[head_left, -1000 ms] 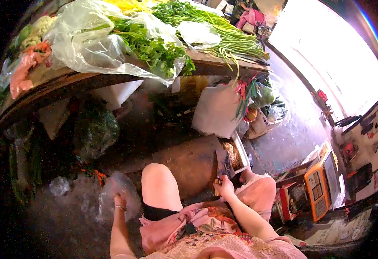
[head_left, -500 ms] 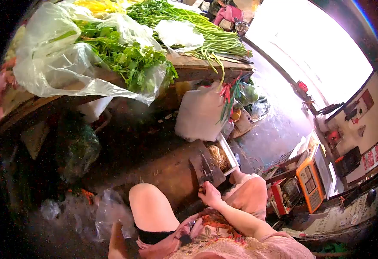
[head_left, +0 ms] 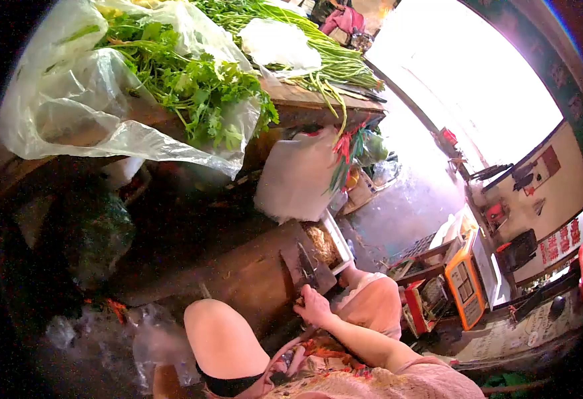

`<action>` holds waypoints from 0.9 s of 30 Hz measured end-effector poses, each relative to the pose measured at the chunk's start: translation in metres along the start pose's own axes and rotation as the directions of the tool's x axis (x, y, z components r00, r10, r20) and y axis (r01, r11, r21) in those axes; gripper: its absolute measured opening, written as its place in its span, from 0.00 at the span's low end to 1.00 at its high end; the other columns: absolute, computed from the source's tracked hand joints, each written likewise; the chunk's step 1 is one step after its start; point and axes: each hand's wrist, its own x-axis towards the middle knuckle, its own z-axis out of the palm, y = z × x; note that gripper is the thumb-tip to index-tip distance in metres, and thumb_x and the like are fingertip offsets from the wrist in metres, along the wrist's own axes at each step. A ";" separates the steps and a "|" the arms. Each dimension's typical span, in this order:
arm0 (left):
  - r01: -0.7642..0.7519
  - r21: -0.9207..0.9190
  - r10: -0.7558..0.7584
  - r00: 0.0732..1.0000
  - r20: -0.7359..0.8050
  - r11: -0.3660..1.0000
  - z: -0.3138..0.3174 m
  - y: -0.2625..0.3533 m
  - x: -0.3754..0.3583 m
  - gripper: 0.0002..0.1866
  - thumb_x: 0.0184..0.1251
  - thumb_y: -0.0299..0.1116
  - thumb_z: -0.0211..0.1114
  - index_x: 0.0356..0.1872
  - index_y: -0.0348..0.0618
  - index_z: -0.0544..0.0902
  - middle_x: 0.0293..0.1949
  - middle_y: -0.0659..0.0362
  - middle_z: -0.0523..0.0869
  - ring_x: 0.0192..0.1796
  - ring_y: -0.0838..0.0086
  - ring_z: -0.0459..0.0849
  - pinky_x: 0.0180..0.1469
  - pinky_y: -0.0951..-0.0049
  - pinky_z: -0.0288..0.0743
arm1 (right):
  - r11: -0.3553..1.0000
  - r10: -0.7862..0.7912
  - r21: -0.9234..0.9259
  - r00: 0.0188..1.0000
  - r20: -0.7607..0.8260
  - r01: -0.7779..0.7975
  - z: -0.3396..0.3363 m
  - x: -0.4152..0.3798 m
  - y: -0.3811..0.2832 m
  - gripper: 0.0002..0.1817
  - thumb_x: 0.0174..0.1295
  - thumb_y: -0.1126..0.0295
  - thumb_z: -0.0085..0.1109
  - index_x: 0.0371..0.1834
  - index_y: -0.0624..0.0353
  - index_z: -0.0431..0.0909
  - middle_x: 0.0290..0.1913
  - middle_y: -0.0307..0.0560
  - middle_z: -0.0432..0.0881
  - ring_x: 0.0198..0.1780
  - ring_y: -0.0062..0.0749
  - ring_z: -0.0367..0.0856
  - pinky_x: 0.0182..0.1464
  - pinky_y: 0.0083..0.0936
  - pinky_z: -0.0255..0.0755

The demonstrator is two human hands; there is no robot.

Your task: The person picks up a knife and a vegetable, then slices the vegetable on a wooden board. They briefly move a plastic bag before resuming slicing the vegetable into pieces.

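Note:
My right hand [head_left: 315,308] is closed, its fingers curled above my lap. Something small and dark shows at its fingertips, too hidden to name. Just beyond it, a dark flat blade-like piece [head_left: 298,266] rests at the end of a long brown wooden bench [head_left: 238,272]. At lower left my left forearm [head_left: 166,382] reaches into crumpled clear plastic bags [head_left: 155,342]; the plastic and shadow hide the hand's fingers. A white tray [head_left: 339,243] holding pale shredded-looking stuff [head_left: 321,243] stands past the bench's end.
Above, a wooden table [head_left: 298,106] carries leafy coriander [head_left: 205,93] in a large clear bag [head_left: 78,113] and long green beans [head_left: 335,60]. White plastic bags [head_left: 298,176] hang from its edge. An orange-framed scale [head_left: 464,289] and a red box [head_left: 414,306] stand at right.
The view has shifted slightly, so the table and bench appear further left. My right hand stays closed beside the blade-like piece; my left forearm remains among the plastic bags.

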 end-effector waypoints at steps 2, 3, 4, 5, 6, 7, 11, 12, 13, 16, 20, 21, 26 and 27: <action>0.033 -0.047 -0.033 0.999 0.000 0.998 0.001 -0.004 0.001 0.24 0.62 0.27 0.63 0.59 0.36 0.70 0.49 0.46 0.80 0.47 0.56 0.83 0.39 0.53 0.80 | 1.000 -0.010 -0.007 1.000 -0.001 0.010 0.002 0.002 0.002 0.25 0.50 0.59 0.67 0.43 0.58 0.64 0.38 0.55 0.77 0.44 0.53 0.78 0.44 0.41 0.71; 0.045 -0.067 -0.046 0.999 -0.004 0.997 0.001 -0.008 0.000 0.24 0.61 0.27 0.63 0.59 0.36 0.70 0.49 0.46 0.80 0.47 0.56 0.83 0.39 0.53 0.80 | 1.000 -0.022 -0.008 1.000 -0.001 0.022 0.002 0.002 0.003 0.25 0.50 0.59 0.67 0.43 0.58 0.64 0.38 0.55 0.77 0.44 0.53 0.78 0.44 0.41 0.71; 0.057 -0.086 -0.057 0.998 -0.002 0.995 0.002 -0.010 0.002 0.25 0.61 0.27 0.64 0.59 0.36 0.70 0.49 0.46 0.80 0.47 0.56 0.83 0.39 0.53 0.80 | 1.000 -0.022 -0.010 1.000 -0.004 0.022 0.003 0.004 0.004 0.25 0.50 0.59 0.67 0.43 0.58 0.64 0.38 0.55 0.77 0.44 0.53 0.78 0.44 0.41 0.71; 0.071 -0.104 -0.072 0.997 -0.005 0.992 -0.001 -0.012 0.002 0.25 0.61 0.27 0.64 0.59 0.36 0.70 0.49 0.46 0.80 0.47 0.56 0.83 0.39 0.53 0.80 | 1.000 -0.018 -0.016 1.000 -0.003 0.018 0.002 0.003 0.003 0.25 0.51 0.59 0.67 0.43 0.58 0.64 0.38 0.55 0.77 0.44 0.53 0.78 0.44 0.41 0.72; 0.076 -0.119 -0.077 0.997 -0.004 0.990 -0.001 -0.012 0.002 0.25 0.61 0.27 0.64 0.59 0.36 0.70 0.49 0.46 0.80 0.46 0.56 0.83 0.39 0.53 0.80 | 1.000 -0.009 -0.020 1.000 0.000 0.009 0.001 0.002 0.002 0.25 0.51 0.59 0.66 0.43 0.58 0.64 0.38 0.55 0.77 0.44 0.53 0.78 0.44 0.41 0.72; 0.080 -0.137 -0.081 0.997 0.000 0.987 -0.003 -0.012 0.002 0.25 0.61 0.27 0.64 0.59 0.36 0.69 0.49 0.46 0.80 0.46 0.56 0.83 0.39 0.53 0.80 | 1.000 0.000 -0.020 1.000 -0.001 0.000 0.002 0.001 0.003 0.25 0.51 0.59 0.66 0.43 0.58 0.64 0.38 0.55 0.77 0.44 0.53 0.78 0.44 0.41 0.72; 0.114 -0.216 -0.116 0.993 0.003 0.970 0.001 -0.013 0.002 0.25 0.60 0.26 0.64 0.59 0.35 0.69 0.49 0.46 0.80 0.46 0.56 0.83 0.38 0.53 0.80 | 0.999 -0.039 -0.019 0.999 0.014 0.039 0.001 0.003 0.006 0.25 0.51 0.58 0.67 0.44 0.58 0.64 0.38 0.55 0.76 0.43 0.52 0.78 0.43 0.41 0.71; 0.123 -0.239 -0.125 0.992 0.005 0.963 0.002 -0.015 0.002 0.26 0.60 0.26 0.64 0.59 0.35 0.69 0.49 0.46 0.80 0.46 0.56 0.83 0.38 0.53 0.80 | 0.999 -0.035 -0.025 0.999 0.020 0.035 0.001 0.003 0.005 0.25 0.51 0.58 0.67 0.44 0.58 0.64 0.38 0.54 0.76 0.43 0.52 0.77 0.43 0.41 0.71; 0.131 -0.260 -0.133 0.991 0.010 0.957 0.004 -0.015 -0.001 0.26 0.60 0.25 0.64 0.59 0.35 0.69 0.49 0.46 0.80 0.46 0.56 0.83 0.38 0.53 0.80 | 0.999 -0.032 -0.033 0.999 0.020 0.032 0.003 0.003 0.008 0.25 0.51 0.58 0.67 0.44 0.58 0.64 0.38 0.54 0.76 0.43 0.52 0.77 0.43 0.41 0.71; 0.156 -0.328 -0.160 0.987 0.016 0.932 0.004 -0.010 -0.008 0.26 0.59 0.25 0.65 0.60 0.35 0.69 0.49 0.46 0.80 0.46 0.56 0.83 0.38 0.53 0.80 | 0.997 -0.075 -0.031 0.997 0.006 0.075 0.007 0.005 0.014 0.26 0.51 0.57 0.68 0.44 0.58 0.64 0.38 0.54 0.76 0.43 0.51 0.77 0.42 0.40 0.71; 0.180 -0.418 -0.180 0.983 0.041 0.890 0.008 -0.006 -0.019 0.27 0.58 0.24 0.65 0.60 0.35 0.69 0.48 0.45 0.80 0.45 0.56 0.84 0.37 0.53 0.80 | 0.998 -0.061 -0.011 0.998 0.030 0.061 0.003 0.004 0.012 0.26 0.51 0.58 0.68 0.44 0.58 0.63 0.38 0.53 0.75 0.43 0.52 0.77 0.42 0.40 0.71; 0.182 -0.439 -0.180 0.983 0.045 0.880 0.007 -0.008 -0.026 0.27 0.58 0.24 0.65 0.60 0.35 0.69 0.48 0.45 0.80 0.45 0.56 0.84 0.37 0.53 0.81 | 0.999 -0.047 -0.012 0.998 0.046 0.047 0.001 0.003 0.011 0.26 0.51 0.59 0.68 0.44 0.58 0.63 0.38 0.53 0.75 0.43 0.52 0.77 0.42 0.40 0.71; 0.200 -0.535 -0.195 0.979 0.068 0.821 0.009 -0.004 -0.032 0.27 0.57 0.23 0.66 0.60 0.35 0.69 0.48 0.45 0.80 0.45 0.56 0.84 0.37 0.53 0.81 | 1.000 -0.016 0.018 0.998 0.065 0.015 -0.002 0.003 0.006 0.26 0.50 0.60 0.69 0.44 0.57 0.63 0.38 0.54 0.75 0.43 0.52 0.77 0.42 0.39 0.71; 0.205 -0.552 -0.198 0.978 0.073 0.808 0.010 -0.003 -0.035 0.27 0.57 0.23 0.66 0.60 0.35 0.69 0.48 0.45 0.80 0.45 0.56 0.84 0.37 0.53 0.81 | 1.000 -0.017 0.019 0.998 0.054 0.016 0.001 0.004 0.009 0.27 0.50 0.60 0.69 0.44 0.57 0.63 0.38 0.54 0.75 0.43 0.52 0.77 0.41 0.40 0.71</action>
